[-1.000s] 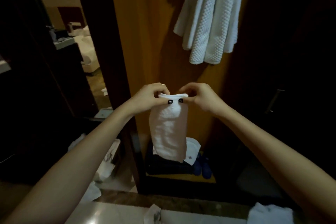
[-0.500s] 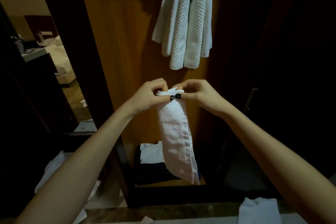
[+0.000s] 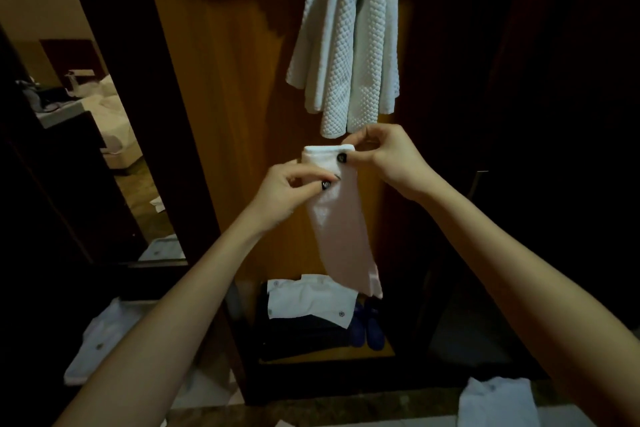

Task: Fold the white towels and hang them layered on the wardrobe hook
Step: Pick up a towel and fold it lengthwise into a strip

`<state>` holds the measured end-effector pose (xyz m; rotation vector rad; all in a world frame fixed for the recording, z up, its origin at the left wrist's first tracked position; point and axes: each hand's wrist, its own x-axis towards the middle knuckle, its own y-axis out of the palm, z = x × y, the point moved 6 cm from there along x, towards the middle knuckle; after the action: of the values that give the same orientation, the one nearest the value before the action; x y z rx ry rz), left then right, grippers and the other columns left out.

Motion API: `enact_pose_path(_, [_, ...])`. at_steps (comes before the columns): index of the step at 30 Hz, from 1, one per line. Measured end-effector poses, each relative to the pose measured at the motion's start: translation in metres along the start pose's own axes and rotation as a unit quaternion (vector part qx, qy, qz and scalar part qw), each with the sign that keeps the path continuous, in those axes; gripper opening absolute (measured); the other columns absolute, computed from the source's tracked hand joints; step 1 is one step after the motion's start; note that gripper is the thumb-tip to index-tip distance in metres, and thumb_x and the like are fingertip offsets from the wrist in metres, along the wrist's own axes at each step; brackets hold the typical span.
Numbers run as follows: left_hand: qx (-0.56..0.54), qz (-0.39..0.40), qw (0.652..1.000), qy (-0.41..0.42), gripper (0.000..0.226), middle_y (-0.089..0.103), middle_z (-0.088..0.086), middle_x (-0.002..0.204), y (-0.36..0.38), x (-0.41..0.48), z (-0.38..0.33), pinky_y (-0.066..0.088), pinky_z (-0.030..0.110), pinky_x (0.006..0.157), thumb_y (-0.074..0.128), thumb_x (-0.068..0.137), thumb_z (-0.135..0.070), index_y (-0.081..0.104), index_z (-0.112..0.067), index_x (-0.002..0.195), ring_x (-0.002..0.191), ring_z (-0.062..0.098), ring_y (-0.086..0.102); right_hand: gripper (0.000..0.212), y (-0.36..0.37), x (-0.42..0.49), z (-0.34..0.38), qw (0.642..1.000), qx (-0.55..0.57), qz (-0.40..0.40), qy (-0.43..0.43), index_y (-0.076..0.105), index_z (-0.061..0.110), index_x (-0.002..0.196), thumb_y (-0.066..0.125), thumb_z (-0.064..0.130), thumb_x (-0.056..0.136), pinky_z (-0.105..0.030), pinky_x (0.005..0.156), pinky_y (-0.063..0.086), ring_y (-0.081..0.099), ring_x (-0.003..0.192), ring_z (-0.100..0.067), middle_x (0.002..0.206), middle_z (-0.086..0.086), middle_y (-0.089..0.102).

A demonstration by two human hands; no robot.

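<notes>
Here the towel (image 3: 341,229) hangs from my fingers just below the hung towels (image 3: 349,45), its folded top edge almost touching their lowest tips. It is folded into a long narrow strip that drops straight down and slants a little to the right at its bottom end.

My right hand (image 3: 388,158) pinches the top right corner of the strip, thumb in front and fingers curled behind, right under the hung towels. My left hand (image 3: 287,194) pinches the strip's left edge a little lower, thumb and forefinger clamped on the cloth and the other fingers tucked in.

The hung towels are white with a waffle weave, gathered at the top and fanning downward against the wooden panel (image 3: 235,80) behind them. Far below them, on the wardrobe floor, a white cloth (image 3: 308,302) lies on a dark pile, with blue shoes (image 3: 369,326) just to its right. Further down and to the right of the hung towels lies another white piece (image 3: 495,402), and down to their left a pale heap (image 3: 100,340) on the floor. Well off to their left, a bed (image 3: 110,121) shows.
</notes>
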<state>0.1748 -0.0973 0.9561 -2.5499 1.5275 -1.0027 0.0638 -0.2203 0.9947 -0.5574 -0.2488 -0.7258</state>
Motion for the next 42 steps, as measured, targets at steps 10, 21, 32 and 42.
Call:
enact_pose_path(10, [-0.081,-0.151,0.985,0.011,0.031,0.069,-0.006,0.107,-0.018,0.049,-0.015,0.05,0.019,0.089,0.063,0.088,0.006,0.069,-0.014,0.111,0.1,-0.003,0.063,0.018,0.002,-0.032,-0.031,0.984,-0.008,-0.168,-0.059,0.061,0.016,0.077,0.06,0.009,0.093,-0.023,0.065,0.042,0.053,0.065,0.001,0.07,0.01,0.059])
enact_pose_path(21, [-0.103,-0.152,0.983,-0.017,0.041,0.051,0.005,0.142,-0.016,0.061,-0.003,0.05,0.025,0.097,0.054,0.096,-0.003,0.058,-0.02,0.134,0.13,0.015,0.05,0.036,0.03,-0.066,-0.056,0.991,-0.041,-0.131,-0.006,0.046,0.011,0.065,0.063,0.023,0.095,-0.018,0.058,0.035,0.045,0.06,-0.006,0.067,0.005,0.05])
enact_pose_path(32, [-0.103,-0.065,0.993,-0.008,0.038,0.058,-0.003,0.134,0.016,0.048,-0.002,0.041,0.027,0.105,0.052,0.098,-0.009,0.061,-0.035,0.124,0.125,0.005,0.052,0.012,0.008,-0.028,-0.016,0.981,0.147,-0.126,-0.02,0.067,0.006,0.079,0.067,0.011,0.09,-0.025,0.069,0.044,0.054,0.073,-0.012,0.072,0.001,0.06])
enact_pose_path(42, [-0.224,-0.003,0.975,-0.008,0.035,0.052,-0.004,0.142,0.03,0.03,-0.011,0.04,0.028,0.11,0.048,0.099,-0.021,0.061,-0.04,0.125,0.135,0.011,0.045,0.009,0.011,-0.023,-0.012,0.95,0.305,-0.056,0.028,0.058,0.0,0.093,0.054,0.007,0.097,-0.031,0.077,0.048,0.059,0.083,-0.021,0.088,-0.011,0.06])
